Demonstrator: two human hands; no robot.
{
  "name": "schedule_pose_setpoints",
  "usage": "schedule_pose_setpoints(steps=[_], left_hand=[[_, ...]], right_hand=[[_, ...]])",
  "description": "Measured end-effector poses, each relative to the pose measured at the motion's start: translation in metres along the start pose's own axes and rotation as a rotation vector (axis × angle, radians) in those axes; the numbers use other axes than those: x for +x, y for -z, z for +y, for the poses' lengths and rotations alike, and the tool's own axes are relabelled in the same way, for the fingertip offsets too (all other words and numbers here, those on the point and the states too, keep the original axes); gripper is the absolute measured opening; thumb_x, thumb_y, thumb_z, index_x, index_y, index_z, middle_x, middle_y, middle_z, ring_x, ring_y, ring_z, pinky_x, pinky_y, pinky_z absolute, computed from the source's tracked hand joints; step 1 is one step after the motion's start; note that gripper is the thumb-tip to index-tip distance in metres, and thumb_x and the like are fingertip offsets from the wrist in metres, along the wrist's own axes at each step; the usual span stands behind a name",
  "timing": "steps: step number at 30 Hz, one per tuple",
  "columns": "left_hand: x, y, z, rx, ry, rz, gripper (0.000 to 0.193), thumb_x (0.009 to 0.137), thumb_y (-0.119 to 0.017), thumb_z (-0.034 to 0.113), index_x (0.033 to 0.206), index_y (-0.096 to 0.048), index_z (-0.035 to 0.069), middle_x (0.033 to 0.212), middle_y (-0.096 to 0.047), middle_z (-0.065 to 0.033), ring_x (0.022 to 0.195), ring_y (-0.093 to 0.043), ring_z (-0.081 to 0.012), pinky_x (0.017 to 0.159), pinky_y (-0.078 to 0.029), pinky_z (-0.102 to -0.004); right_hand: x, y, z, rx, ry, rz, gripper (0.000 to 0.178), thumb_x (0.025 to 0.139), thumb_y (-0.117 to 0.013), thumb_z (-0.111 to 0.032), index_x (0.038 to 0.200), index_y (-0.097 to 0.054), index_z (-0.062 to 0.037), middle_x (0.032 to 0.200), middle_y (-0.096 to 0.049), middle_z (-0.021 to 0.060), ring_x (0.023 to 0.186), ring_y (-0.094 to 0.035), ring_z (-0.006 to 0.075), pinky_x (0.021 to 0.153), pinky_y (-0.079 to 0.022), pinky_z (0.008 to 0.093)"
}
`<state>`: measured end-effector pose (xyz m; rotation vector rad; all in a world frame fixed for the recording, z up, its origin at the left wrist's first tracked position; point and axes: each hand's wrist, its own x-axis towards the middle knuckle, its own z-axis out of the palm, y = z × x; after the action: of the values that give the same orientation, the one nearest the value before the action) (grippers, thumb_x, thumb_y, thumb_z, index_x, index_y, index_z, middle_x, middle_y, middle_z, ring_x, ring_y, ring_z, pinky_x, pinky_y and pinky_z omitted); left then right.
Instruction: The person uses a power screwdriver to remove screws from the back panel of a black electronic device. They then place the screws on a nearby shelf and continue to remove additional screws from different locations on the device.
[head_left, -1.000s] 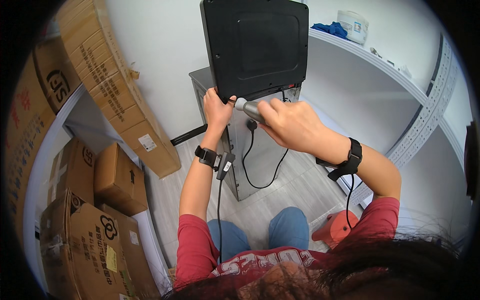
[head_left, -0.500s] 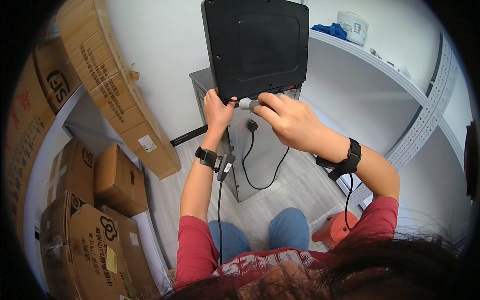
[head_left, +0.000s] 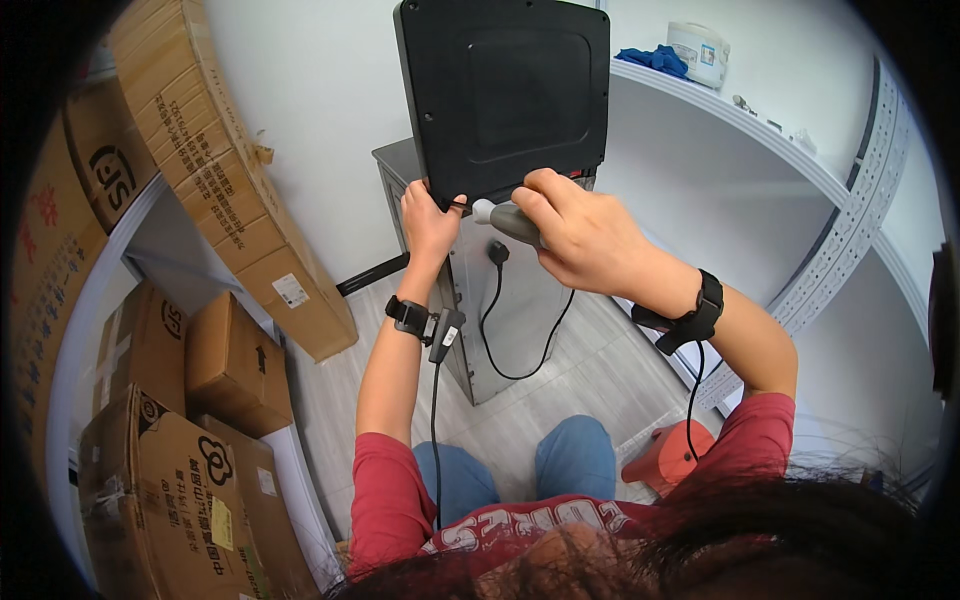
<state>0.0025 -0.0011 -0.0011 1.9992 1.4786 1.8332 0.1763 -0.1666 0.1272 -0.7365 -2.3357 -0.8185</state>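
Note:
A black plastic panel (head_left: 525,95) with a raised rounded rectangle and screw holes along its edges stands upright on top of a grey metal cabinet (head_left: 512,330). My left hand (head_left: 431,225) grips its lower left corner, the thumb pressed near the edge and the fingers partly hidden behind. In my closed right hand (head_left: 590,235) is a screwdriver (head_left: 512,222) with a grey handle and a pale collar. Its front end points left at the panel's bottom corner, beside my left thumb. Whether the tip sits in a screw is too small to tell.
A black plug (head_left: 497,252) with a looping cord hangs on the cabinet's front. Cardboard boxes (head_left: 236,365) fill the left shelves, and a tall carton (head_left: 225,190) leans there. White shelving (head_left: 745,100) curves along the right, bearing a rice cooker (head_left: 698,52). A red bin (head_left: 668,458) stands by my right knee.
My right hand has turned slightly, and the screwdriver's handle now tilts downward to the right. My left hand keeps its hold on the corner. The whole view has shifted a little.

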Motion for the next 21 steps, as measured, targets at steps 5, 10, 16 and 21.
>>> schedule_pose_setpoints(steps=[5, 10, 16, 21], left_hand=[[0.0, -0.001, -0.003, 0.021, -0.025, 0.005, 0.048, 0.071, -0.075, 0.021, 0.101, -0.049, -0.004, 0.099, -0.055, -0.0194, 0.098, -0.05, -0.0371, 0.085, -0.042, -0.0428], [0.0, 0.0, 0.001, 0.03, -0.009, -0.007, 0.047, 0.071, -0.075, 0.019, 0.102, -0.048, -0.004, 0.1, -0.055, -0.0195, 0.1, -0.05, -0.0374, 0.086, -0.042, -0.0429], [-0.001, 0.001, 0.001, 0.002, -0.014, 0.001, 0.047, 0.072, -0.074, 0.019, 0.103, -0.048, -0.004, 0.101, -0.054, -0.0196, 0.101, -0.049, -0.0382, 0.087, -0.041, -0.0433], [-0.001, 0.002, 0.002, -0.013, 0.009, -0.017, 0.047, 0.071, -0.075, 0.02, 0.103, -0.048, -0.004, 0.102, -0.054, -0.0198, 0.101, -0.049, -0.0382, 0.087, -0.041, -0.0433]], right_hand=[[0.0, -0.011, 0.011, -0.03, 0.079, 0.068, 0.035, 0.072, -0.072, -0.03, 0.086, -0.05, -0.0057, 0.066, -0.049, 0.0032, 0.052, -0.055, 0.0179, 0.043, -0.043, 0.0285], [0.007, -0.018, 0.016, -0.134, -0.078, 0.19, 0.047, 0.074, -0.072, -0.045, 0.068, -0.046, -0.0065, 0.048, -0.045, 0.003, 0.038, -0.048, 0.0211, 0.036, -0.036, 0.029], [0.009, -0.005, 0.011, 0.108, -0.01, 0.016, 0.04, 0.071, -0.074, -0.035, 0.09, -0.054, -0.0061, 0.091, -0.055, 0.0061, 0.056, -0.057, 0.0223, 0.048, -0.046, 0.0313], [0.006, -0.01, 0.011, 0.001, 0.063, 0.021, 0.037, 0.073, -0.072, -0.034, 0.075, -0.049, -0.0057, 0.068, -0.052, 0.007, 0.049, -0.053, 0.0232, 0.044, -0.043, 0.0313]])
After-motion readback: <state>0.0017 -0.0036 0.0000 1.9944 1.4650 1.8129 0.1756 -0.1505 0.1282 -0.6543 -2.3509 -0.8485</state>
